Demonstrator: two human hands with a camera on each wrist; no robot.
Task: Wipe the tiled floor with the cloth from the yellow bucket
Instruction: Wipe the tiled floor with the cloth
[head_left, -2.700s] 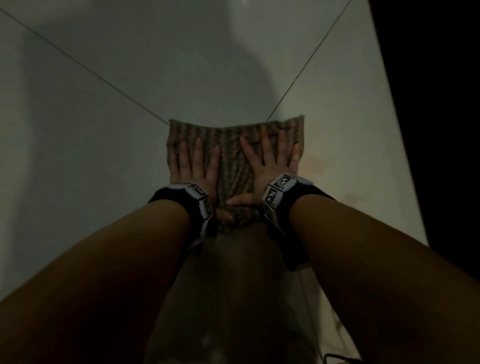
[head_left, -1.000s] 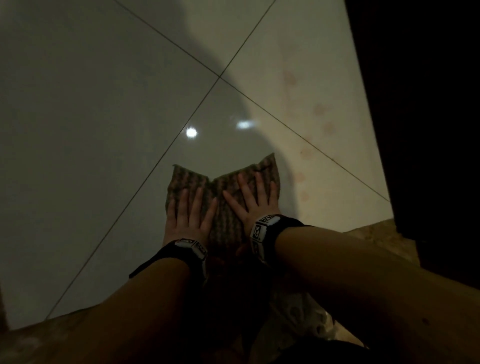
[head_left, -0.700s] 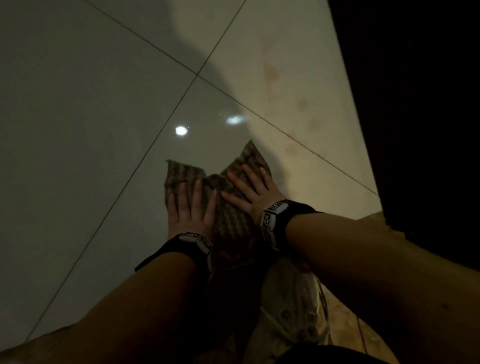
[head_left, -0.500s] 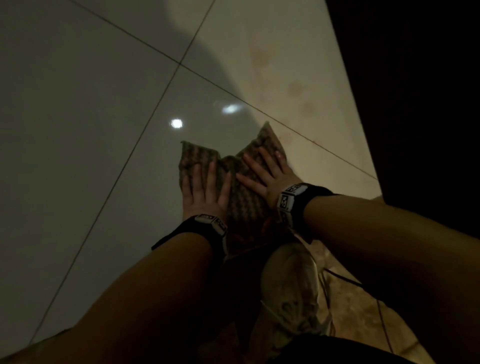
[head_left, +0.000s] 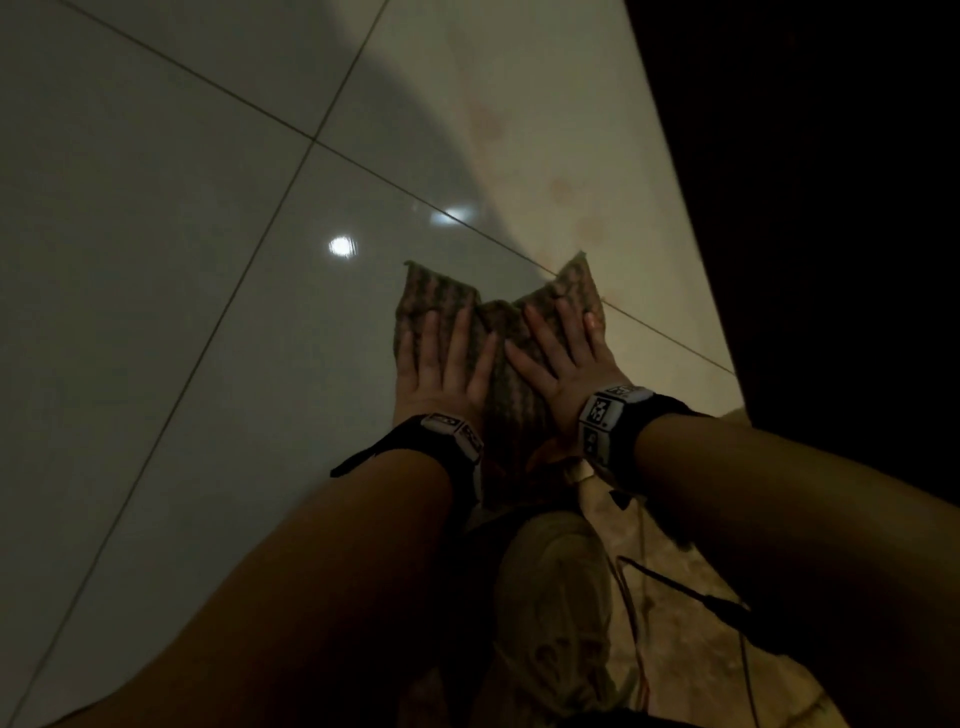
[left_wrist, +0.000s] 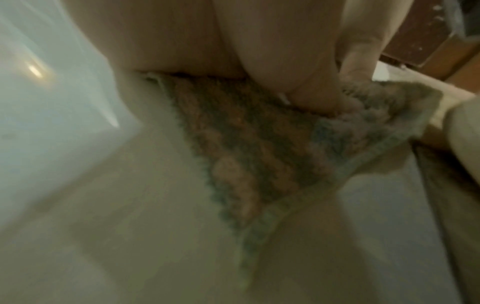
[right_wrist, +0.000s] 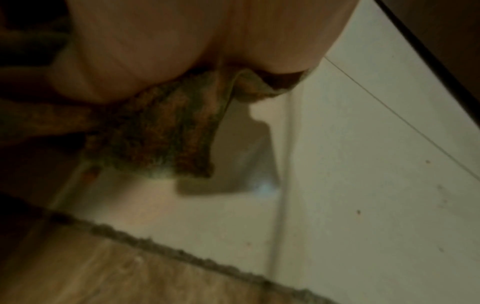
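A brown and green ribbed cloth (head_left: 511, 374) lies on the glossy tiled floor (head_left: 171, 260), bunched with a fold down its middle. My left hand (head_left: 441, 369) presses flat on its left half, fingers straight and spread. My right hand (head_left: 563, 358) presses flat on its right half, fingers pointing up and left. In the left wrist view the cloth (left_wrist: 249, 156) spreads out under my palm. In the right wrist view the cloth (right_wrist: 166, 127) is creased under the heel of my hand. The yellow bucket is out of view.
A dark wall or furniture edge (head_left: 810, 208) runs down the right side. Reddish stains (head_left: 561, 189) mark the lit tile beyond the cloth. My pale shoe (head_left: 561, 587) stands just behind the cloth on a brown mat (head_left: 696, 639), with a thin cable (head_left: 680, 587) across it.
Both hands pulled the cloth back toward my feet, then slid it forward and right again; the cloth bunched into a centre fold. My shoe and the mat came into view.
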